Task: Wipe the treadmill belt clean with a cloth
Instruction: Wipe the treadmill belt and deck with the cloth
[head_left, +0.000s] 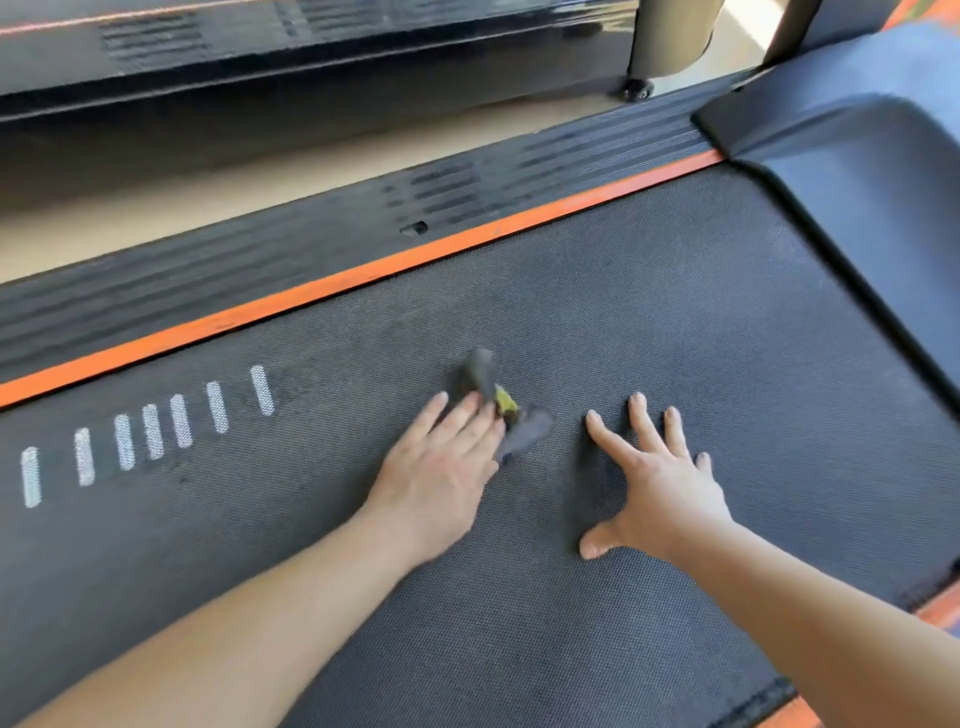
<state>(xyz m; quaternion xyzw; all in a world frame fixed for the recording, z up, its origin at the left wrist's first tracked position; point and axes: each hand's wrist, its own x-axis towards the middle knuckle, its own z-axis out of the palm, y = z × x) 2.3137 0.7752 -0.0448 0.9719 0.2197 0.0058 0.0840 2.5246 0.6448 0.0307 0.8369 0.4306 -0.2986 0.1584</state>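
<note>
Head view. The left hand (441, 467) lay flat on the dark grey textured treadmill belt (675, 312). Its fingers (470, 415) were straight and close together and pressed down on a small crumpled dark grey cloth with a yellow patch (527, 431). No finger curled round the cloth. The cloth sat under and just beyond the fingertips, bunched up ahead of them and spilling out on the side toward the right hand. The outline of this hand was blurred.

The right hand (660, 483) rested palm down on the bare belt near the cloth but apart from it. Its fingers (641, 421) were spread wide and nearly straight, with the thumb splayed back toward the wrist. It held nothing and touched only the belt surface.

A row of short white dashes printed on the belt (182, 421) ran off to the outer side of the left fingers. Beyond both sets of fingertips an orange edge strip (363, 275) bordered the belt, and a black ribbed side rail (260, 260) lay past the strip. A dark moulded cover (857, 171) stood ahead of the right fingers and to their outer side.
</note>
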